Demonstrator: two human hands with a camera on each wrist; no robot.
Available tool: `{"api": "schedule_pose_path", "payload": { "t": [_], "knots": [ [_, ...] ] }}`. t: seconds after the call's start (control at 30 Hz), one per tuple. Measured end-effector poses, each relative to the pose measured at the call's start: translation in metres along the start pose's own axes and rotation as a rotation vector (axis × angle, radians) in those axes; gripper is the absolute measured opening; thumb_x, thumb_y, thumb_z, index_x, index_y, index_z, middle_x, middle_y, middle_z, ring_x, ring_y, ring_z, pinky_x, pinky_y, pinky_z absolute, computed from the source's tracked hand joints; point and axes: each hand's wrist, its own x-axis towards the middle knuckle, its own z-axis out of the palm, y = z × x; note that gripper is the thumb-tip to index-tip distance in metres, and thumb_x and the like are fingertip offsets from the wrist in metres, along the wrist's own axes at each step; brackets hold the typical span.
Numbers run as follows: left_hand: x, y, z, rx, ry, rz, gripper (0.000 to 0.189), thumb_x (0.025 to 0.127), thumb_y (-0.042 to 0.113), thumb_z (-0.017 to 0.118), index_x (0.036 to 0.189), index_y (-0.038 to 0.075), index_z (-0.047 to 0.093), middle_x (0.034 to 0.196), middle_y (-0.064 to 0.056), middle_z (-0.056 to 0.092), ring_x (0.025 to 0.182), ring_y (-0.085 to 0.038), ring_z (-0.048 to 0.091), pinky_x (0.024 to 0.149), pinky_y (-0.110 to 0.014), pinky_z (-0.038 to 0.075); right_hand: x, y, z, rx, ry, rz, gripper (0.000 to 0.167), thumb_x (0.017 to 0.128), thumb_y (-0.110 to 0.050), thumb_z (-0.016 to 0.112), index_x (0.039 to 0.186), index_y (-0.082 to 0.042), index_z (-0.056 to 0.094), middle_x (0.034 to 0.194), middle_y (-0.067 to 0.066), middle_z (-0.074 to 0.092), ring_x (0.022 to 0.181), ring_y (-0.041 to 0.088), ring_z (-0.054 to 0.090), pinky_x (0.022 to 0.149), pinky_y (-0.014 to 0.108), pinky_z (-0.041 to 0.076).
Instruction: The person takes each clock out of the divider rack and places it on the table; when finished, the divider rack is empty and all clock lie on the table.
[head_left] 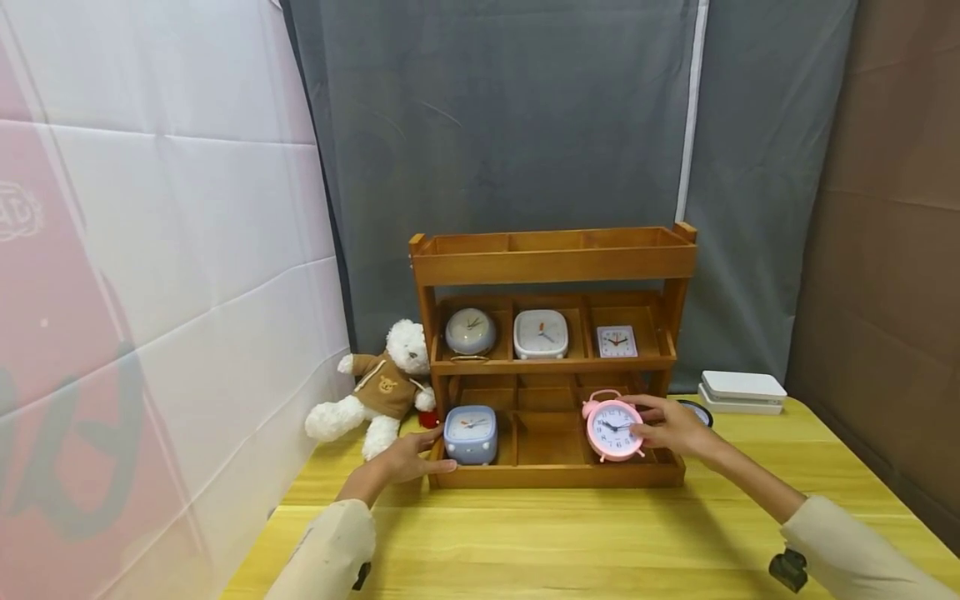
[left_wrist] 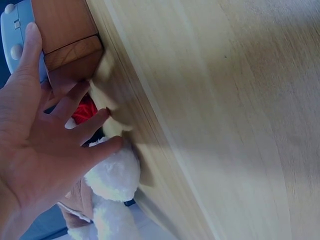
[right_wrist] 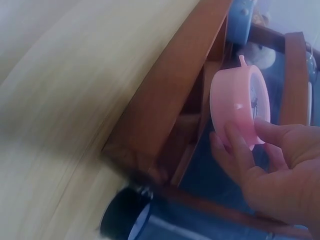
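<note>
My right hand (head_left: 670, 427) grips a pink twin-bell alarm clock (head_left: 615, 432) by its side, thumb at the face and fingers behind, as the right wrist view (right_wrist: 280, 165) shows. The clock is at the lower right compartment of a brown wooden shelf (head_left: 555, 477), face toward me. At the lower left corner of that shelf, my left hand (head_left: 407, 458) rests with fingers spread against its side and the thumb along the front board. Right beside this hand, a blue square clock (head_left: 470, 435) stands in the lower left compartment.
On the middle tier stand a round clock (head_left: 470, 332), a white rounded clock (head_left: 541, 333) and a small square clock (head_left: 617, 342). A white teddy bear (head_left: 386, 383) sits left of the shelf, near a red object (head_left: 428, 419). To the right lie a black-rimmed round object (head_left: 697, 412) and a white box (head_left: 742, 392).
</note>
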Motion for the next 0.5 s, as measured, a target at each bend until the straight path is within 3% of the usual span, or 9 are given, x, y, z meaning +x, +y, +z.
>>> {"api": "schedule_pose_path", "payload": {
  "t": [0.3, 0.5],
  "knots": [
    [0.001, -0.001, 0.002, -0.052, 0.005, -0.008, 0.088, 0.088, 0.034, 0.085, 0.157, 0.002, 0.042, 0.145, -0.034, 0.053, 0.137, -0.046, 0.052, 0.112, -0.054, 0.044, -0.019, 0.01, -0.035, -0.103, 0.034, 0.065, 0.054, 0.094, -0.005, 0.076, 0.143, 0.008, 0.055, 0.123, 0.038, 0.063, 0.105, 0.041, 0.069, 0.073, 0.04, 0.064],
    [0.003, -0.002, 0.003, -0.056, 0.003, 0.012, 0.088, 0.088, 0.034, 0.086, 0.157, 0.0, 0.043, 0.145, -0.034, 0.053, 0.135, -0.047, 0.053, 0.11, -0.055, 0.045, -0.031, 0.02, -0.062, -0.127, 0.037, 0.06, 0.056, 0.095, -0.003, 0.074, 0.144, 0.012, 0.051, 0.125, 0.042, 0.06, 0.103, 0.041, 0.07, 0.071, 0.038, 0.064]
  ]
}}
